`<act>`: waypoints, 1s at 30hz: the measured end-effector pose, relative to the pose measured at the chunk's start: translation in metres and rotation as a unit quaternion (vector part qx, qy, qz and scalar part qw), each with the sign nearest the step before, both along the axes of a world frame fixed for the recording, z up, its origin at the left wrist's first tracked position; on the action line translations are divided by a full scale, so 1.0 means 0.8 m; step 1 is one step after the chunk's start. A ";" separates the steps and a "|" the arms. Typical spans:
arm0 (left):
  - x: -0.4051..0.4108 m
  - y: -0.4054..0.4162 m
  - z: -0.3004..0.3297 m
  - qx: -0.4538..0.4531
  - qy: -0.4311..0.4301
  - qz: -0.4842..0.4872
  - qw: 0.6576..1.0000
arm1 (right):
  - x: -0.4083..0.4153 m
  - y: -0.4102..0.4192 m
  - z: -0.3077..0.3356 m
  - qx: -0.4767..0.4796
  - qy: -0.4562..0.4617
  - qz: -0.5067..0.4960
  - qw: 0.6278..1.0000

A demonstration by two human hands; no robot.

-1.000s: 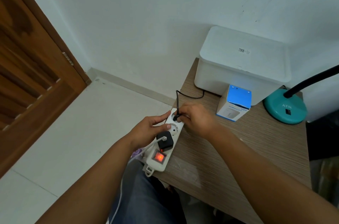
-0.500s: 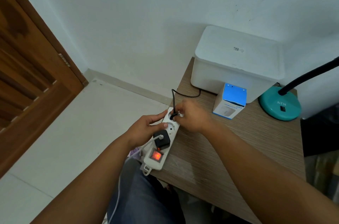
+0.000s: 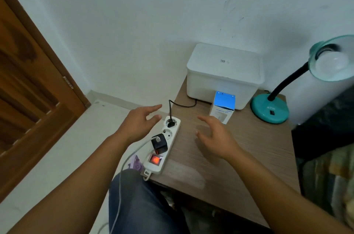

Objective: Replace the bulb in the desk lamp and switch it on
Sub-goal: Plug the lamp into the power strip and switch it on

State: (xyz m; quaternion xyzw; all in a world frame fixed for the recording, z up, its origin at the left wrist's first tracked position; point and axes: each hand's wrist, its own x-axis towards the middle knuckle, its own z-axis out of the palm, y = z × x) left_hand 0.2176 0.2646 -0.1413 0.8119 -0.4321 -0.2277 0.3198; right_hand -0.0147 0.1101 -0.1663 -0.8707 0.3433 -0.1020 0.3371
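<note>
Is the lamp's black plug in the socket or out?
In. The black plug sits in the end socket of the power strip; neither hand touches it.

Lamp shade [image 3: 333, 61] — cropped by right edge; bulb box [image 3: 222, 108] lettering blurred; storage box [image 3: 224, 74] label — illegible.

Single head-worn view, looking forward and down, close over the wooden table [image 3: 239, 149] corner (wide-angle, edges bowed), wall [image 3: 153, 22] behind
</note>
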 end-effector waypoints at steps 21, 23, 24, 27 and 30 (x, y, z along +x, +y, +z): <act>-0.251 -0.186 -0.035 0.009 -0.014 -0.217 0.976 | -0.247 -0.066 -0.030 0.001 0.006 -0.217 0.976; -0.258 -0.209 -0.047 0.021 -0.022 -0.225 0.974 | -0.253 -0.082 -0.041 -0.001 0.018 -0.222 0.975; -0.261 -0.220 -0.053 0.026 -0.025 -0.227 0.973 | -0.255 -0.090 -0.047 -0.003 0.024 -0.224 0.974; -0.270 -0.248 -0.070 0.037 -0.039 -0.237 0.970 | -0.253 -0.117 -0.063 -0.011 0.039 -0.236 0.971; -0.275 -0.275 -0.086 0.048 -0.080 -0.256 0.962 | -0.246 -0.143 -0.076 -0.038 0.052 -0.234 0.970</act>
